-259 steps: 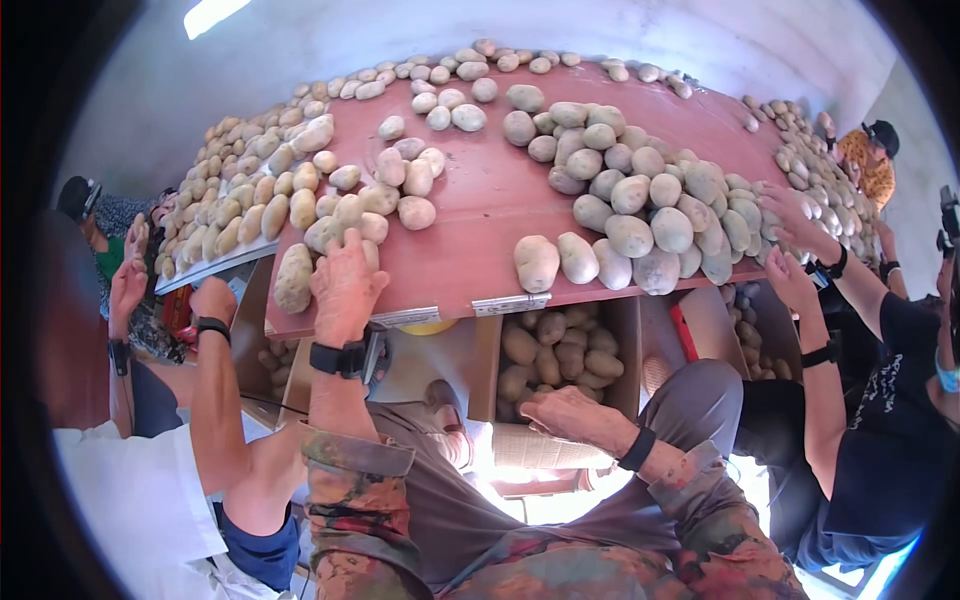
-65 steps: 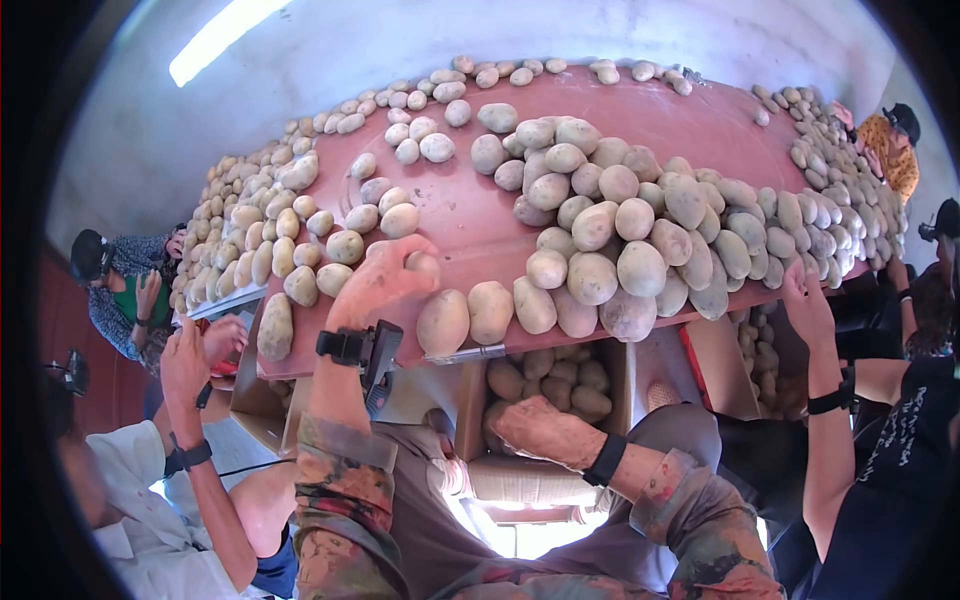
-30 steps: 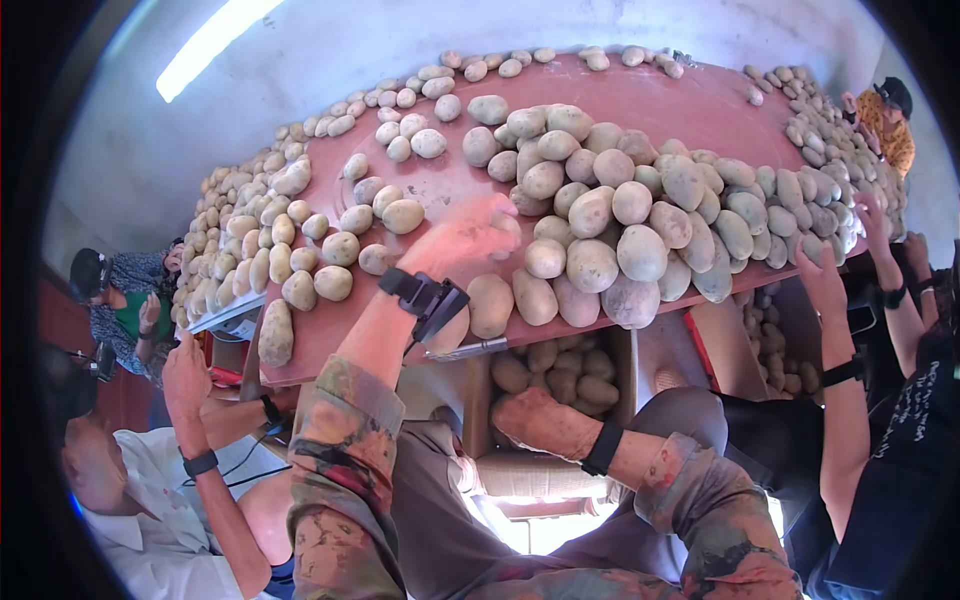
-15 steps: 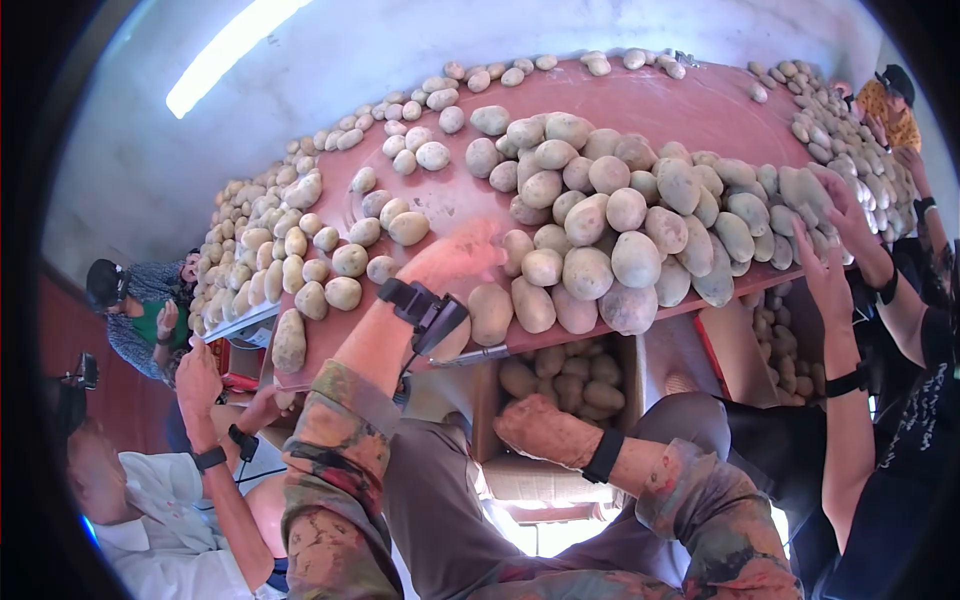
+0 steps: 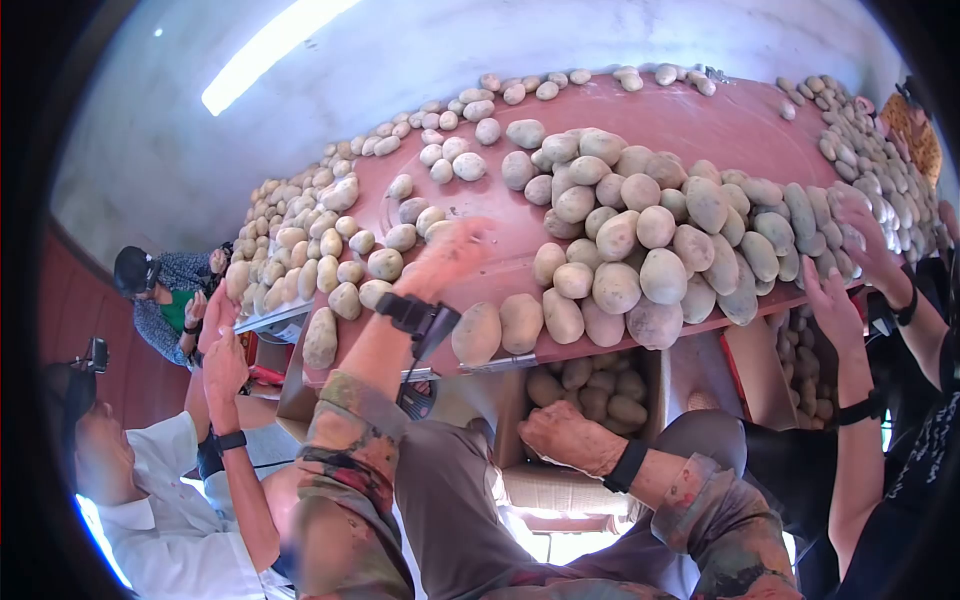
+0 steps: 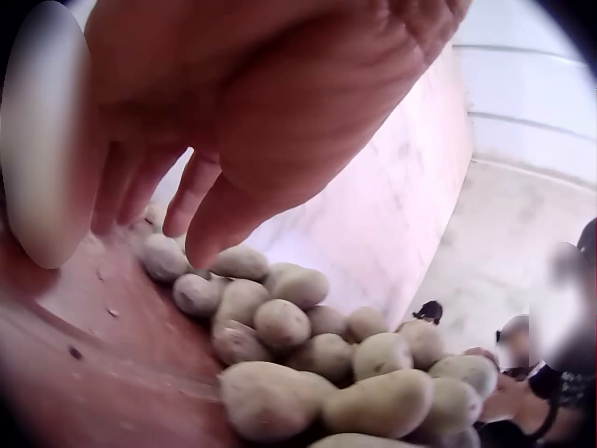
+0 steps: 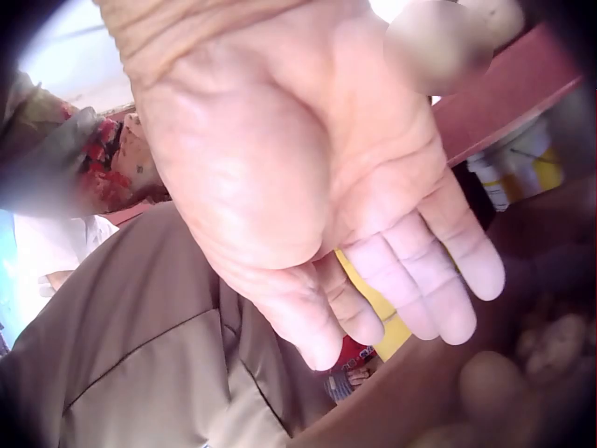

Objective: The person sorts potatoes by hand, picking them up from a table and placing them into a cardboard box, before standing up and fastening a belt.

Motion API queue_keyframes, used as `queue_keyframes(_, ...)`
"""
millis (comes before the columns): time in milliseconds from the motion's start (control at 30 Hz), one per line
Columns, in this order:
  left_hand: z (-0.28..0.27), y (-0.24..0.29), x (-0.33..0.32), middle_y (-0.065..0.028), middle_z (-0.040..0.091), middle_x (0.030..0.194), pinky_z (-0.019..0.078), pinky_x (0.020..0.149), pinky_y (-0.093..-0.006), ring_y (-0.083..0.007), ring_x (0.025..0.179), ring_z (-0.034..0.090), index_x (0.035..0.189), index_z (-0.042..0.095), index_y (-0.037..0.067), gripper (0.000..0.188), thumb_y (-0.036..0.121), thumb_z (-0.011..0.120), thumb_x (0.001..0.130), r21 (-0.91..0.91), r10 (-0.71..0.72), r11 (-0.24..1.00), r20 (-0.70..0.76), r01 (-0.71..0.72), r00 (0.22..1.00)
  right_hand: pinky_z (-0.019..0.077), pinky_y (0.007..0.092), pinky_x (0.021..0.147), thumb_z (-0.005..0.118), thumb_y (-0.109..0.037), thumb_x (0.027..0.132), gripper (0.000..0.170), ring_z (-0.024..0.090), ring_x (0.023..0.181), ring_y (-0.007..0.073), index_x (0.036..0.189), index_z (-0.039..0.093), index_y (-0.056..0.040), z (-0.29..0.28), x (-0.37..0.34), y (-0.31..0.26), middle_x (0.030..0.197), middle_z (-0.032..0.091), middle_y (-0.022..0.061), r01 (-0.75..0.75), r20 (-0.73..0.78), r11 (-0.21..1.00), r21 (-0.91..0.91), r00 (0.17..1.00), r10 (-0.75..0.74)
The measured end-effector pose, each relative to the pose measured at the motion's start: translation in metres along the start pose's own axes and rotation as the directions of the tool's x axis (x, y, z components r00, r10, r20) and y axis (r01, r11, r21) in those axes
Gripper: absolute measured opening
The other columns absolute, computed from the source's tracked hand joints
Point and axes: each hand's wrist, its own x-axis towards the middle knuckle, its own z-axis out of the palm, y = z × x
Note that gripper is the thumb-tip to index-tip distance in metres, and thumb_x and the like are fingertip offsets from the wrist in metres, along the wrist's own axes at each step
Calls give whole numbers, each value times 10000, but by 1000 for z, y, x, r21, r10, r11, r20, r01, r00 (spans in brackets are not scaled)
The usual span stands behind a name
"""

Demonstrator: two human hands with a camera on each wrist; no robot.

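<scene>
A pale wall [image 5: 600, 35] with a bright light strip [image 5: 270, 55] stands behind the reddish table [image 5: 480, 275], which curves around in front of me. Potatoes lie on much of the table: a big heap [image 5: 640, 235] to the right of my reach, a spread of smaller ones [image 5: 300, 250] to the left, and a short row [image 5: 520, 322] along the near edge. My left hand [image 5: 448, 258] is over the bare patch between the heap and the left-hand spread, blurred from the head view; the left wrist view shows its fingers loose and pointing down, and I see no potato gripped in them. My right hand [image 5: 572, 440] is open too, its fingers fairly straight in the right wrist view, palm bare, over the near side of a cardboard box [image 5: 560, 487] below the table edge. More potatoes [image 5: 605, 392] sit inside that box, just beyond my hand; whether my fingertips touch any, I can't tell. Another box [image 5: 757, 372] with potatoes is to the right of my knee. Someone in a white shirt [image 5: 175, 500] sits at my left, someone in a dark top [image 5: 905, 500] at my right with both hands near the heap, and farther off are a person in green and blue [image 5: 165, 300] and one in orange [image 5: 915, 135].
</scene>
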Motion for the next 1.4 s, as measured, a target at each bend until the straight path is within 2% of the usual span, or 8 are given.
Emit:
queue_keyframes(67,-18,-18,9,-179,616,1147,461,928,-344,-240,1056,597,1303,526,10,523,161,641,816,278,-114,948,-153,153,982,504,364,669,588,-141,802,71,654,746,230,776,583,-75,3,5,-2,723,610,70,-15,81,1000,-9,997,16)
queue_keyframes(133,-34,-66,21,-207,652,965,500,861,-406,-330,993,634,1189,586,14,395,80,631,802,619,285,785,-406,32,868,502,362,670,585,-146,804,75,652,742,226,780,582,-75,5,6,-3,718,607,68,-27,161,999,-21,986,30)
queue_keyframes(333,-41,-65,27,-250,594,1117,483,883,-467,-414,1051,594,1113,591,21,339,81,637,783,746,147,661,-231,79,962,502,352,632,563,-147,809,76,648,725,215,799,579,-74,0,2,0,718,598,61,13,97,999,-42,995,-9)
queue_keyframes(567,-30,-57,21,-209,575,1070,499,849,-463,-407,1006,605,1063,586,32,307,65,646,763,786,175,597,-321,159,931,495,357,658,564,-140,802,80,643,767,212,816,593,-68,11,5,-1,766,607,68,-15,141,999,-38,990,21)
queue_keyframes(1100,2,-9,56,-244,683,909,520,754,-416,-339,886,679,1055,626,-67,494,310,697,744,394,37,915,-285,82,958,480,339,653,563,-151,794,65,632,740,199,811,586,-92,4,2,-4,749,593,52,9,60,997,-78,998,-4)
queue_keyframes(1200,10,3,66,-166,666,1014,574,622,-320,-207,814,684,1217,548,-17,620,390,701,775,324,-143,923,-210,207,967,476,341,689,561,-153,797,72,626,756,200,827,583,-91,6,2,-5,762,588,49,-28,53,995,-92,998,33)
queue_keyframes(1267,20,11,59,-205,601,1176,568,709,-336,-244,877,676,1281,480,-33,666,390,677,806,-46,-277,961,-148,273,949,474,340,702,559,-151,799,76,623,769,201,835,582,-88,4,2,-4,770,585,50,-18,47,997,-81,999,22)
queue_keyframes(1400,33,-7,69,-221,522,1296,540,820,-363,-278,958,658,1333,434,-32,709,391,673,817,-97,-189,980,-140,176,972,466,339,742,557,-149,803,93,615,813,199,863,580,-82,3,0,-2,801,580,56,7,51,1000,-12,999,-6)
